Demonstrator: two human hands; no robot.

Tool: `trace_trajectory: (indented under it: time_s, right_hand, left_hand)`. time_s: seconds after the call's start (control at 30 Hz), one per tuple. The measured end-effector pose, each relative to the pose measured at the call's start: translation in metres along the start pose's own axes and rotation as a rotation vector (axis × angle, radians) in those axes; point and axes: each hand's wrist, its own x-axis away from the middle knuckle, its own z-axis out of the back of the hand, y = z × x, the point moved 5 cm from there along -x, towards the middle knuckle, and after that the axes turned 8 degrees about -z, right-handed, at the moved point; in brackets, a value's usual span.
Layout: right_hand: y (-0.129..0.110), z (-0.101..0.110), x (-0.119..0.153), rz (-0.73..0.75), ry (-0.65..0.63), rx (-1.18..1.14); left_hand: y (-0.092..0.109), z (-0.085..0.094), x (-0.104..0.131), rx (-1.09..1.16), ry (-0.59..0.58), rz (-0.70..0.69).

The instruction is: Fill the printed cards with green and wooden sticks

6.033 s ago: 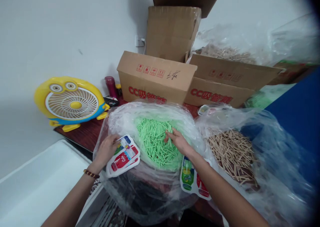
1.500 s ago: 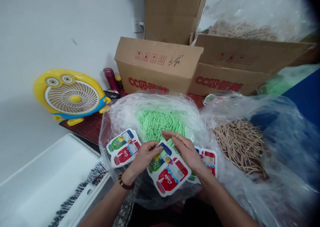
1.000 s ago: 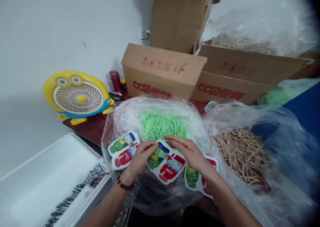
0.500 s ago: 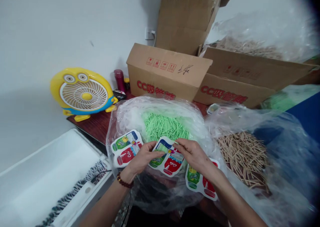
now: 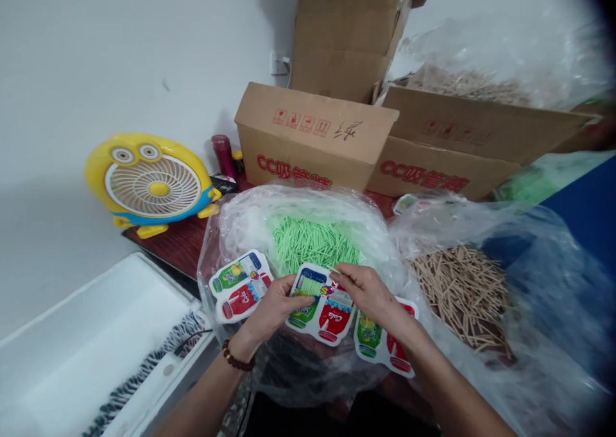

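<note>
- L hand (image 5: 279, 305): firm pinch on left edge of white-rimmed card pack w/ green & red bottle prints (image 5: 332, 325); thumb lies on front, fingers behind (hidden).
- R hand (image 5: 370, 292): thumb & index almost together at pack's top edge, apparently on a thin pale-green stick (image 5: 333, 270); v. small, so contents not 100% sure.
- Pack's position: tilted up, held over near side of crumpled see-thru plastic bag (image 5: 235, 222), just this side of heaped light-green sticks (image 5: 315, 241). Green sticks also show in its L window.
- Risk: stick could snag on rim or bend if it meets pack at an angle.
- Risk: sticks might slide out if pack tips; cause = one-sided L hold.
- Risk: R forearm passes over a similar pack on the right (image 5: 369, 337); a low sweep could knock it.
- Edges: dark red-brown wood table (image 5: 180, 248) ends on L by white plastic bin (image 5: 72, 334); near edge mostly under bag, hard to judge.
- Room: tight sideways, w/ another printed pack (image 5: 240, 286) near L wrist & tan stick pile (image 5: 464, 292) to R. Best space = straight up.
</note>
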Motion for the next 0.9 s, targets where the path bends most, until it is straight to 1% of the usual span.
trace_trajectory:
  time_s: [0.07,0.13,0.23,0.4,0.47,0.53,0.6,0.7,0.9]
  right_hand:
    - [0.002,0.002,0.001,-0.016,0.029,-0.080]
    - [0.004,0.008,0.001,-0.050,0.088,-0.183]
    - [0.001,0.017,0.000,-0.083,0.167,-0.303]
    - [-0.015,0.032,-0.001,0.087,0.307,-0.302]
    - [-0.016,0.033,-0.001,0.091,0.300,-0.310]
    - [-0.015,0.033,-0.003,0.057,0.262,-0.373]
    - [-0.013,0.033,-0.004,0.024,0.241,-0.499]
    - [-0.011,0.033,-0.007,-0.004,0.248,-0.677]
    - [-0.016,0.030,-0.007,-0.003,0.252,-0.707]
  left_hand:
    - [-0.001,0.001,0.000,-0.003,0.023,-0.003]
    - [-0.002,0.002,0.000,-0.006,0.032,0.002]
    - [-0.003,0.000,-0.001,0.002,0.010,0.029]
    - [-0.006,-0.002,-0.001,-0.001,-0.029,0.072]
    - [-0.008,-0.003,0.000,-0.008,-0.043,0.091]
    - [-0.009,-0.005,0.001,-0.010,-0.059,0.095]
    - [-0.007,-0.008,0.002,-0.020,-0.082,0.084]
    - [-0.003,-0.012,0.004,-0.054,-0.120,0.063]
    - [0.000,-0.016,0.006,-0.087,-0.158,0.052]
